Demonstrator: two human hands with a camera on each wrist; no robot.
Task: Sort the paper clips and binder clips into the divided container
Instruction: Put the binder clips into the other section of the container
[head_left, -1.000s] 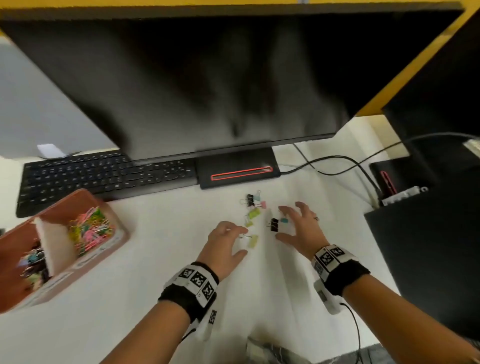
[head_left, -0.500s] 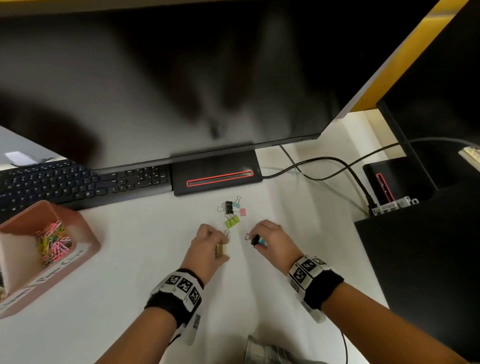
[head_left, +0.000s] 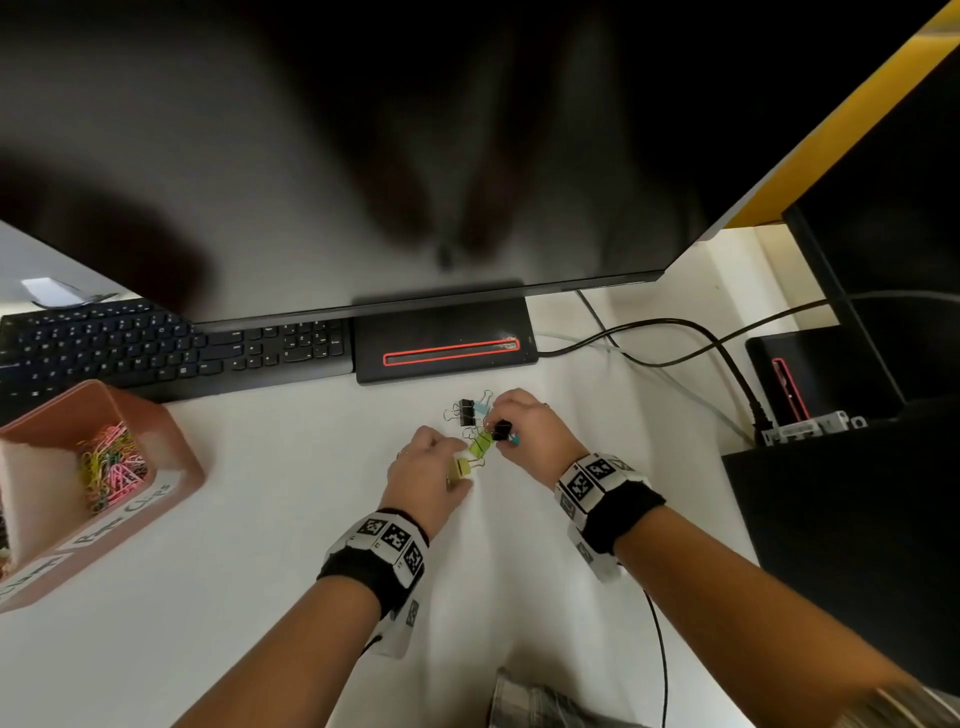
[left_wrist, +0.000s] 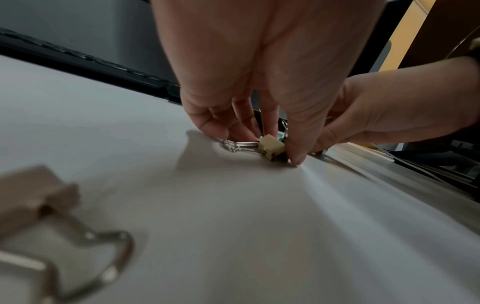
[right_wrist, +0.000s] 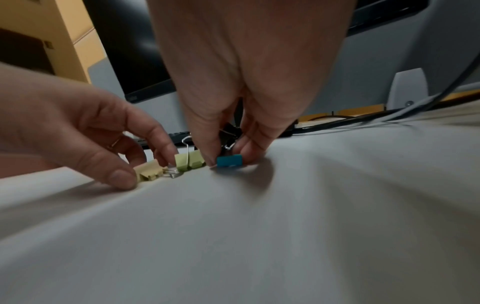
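Divided container (head_left: 171, 457): pink-brown box well to the left of both hands, in front of the keyboard (head_left: 171, 351); white labels on its near wall carry handwriting, too blurred to read for certain.
Paper clips (head_left: 111, 467): mixed pink, yellow and green pile in the compartment nearest the hands.
Left hand (head_left: 426, 475): low on the white desk (head_left: 260, 597), fingers curled, thumb and fingertips pinching the yellow binder clip (head_left: 460, 468).
Yellow binder clip, wrist views: pale body between the left thumb tip and fingers (left_wrist: 271, 146), wire handles lying flat on the desk under the curled fingers.
Green binder clip (head_left: 480, 441): just beyond the left fingertips, between the two hands, one wire handle upright (right_wrist: 188, 162); whether a finger touches it I cannot tell.
Right hand (head_left: 530, 434): fingers bunched downward, thumb and fingertips pinching a black binder clip (head_left: 502, 430) and a blue binder clip (right_wrist: 229, 160), the blue one lowest, at the desk.
Loose binder clips (head_left: 470, 410): a black and a light blue one on the desk just beyond the right fingertips.
Monitor base (head_left: 444, 340): black, with a red outlined slot, beyond those clips; no brand readable.
Cables (head_left: 675, 332): black, running off to the right of the right hand.
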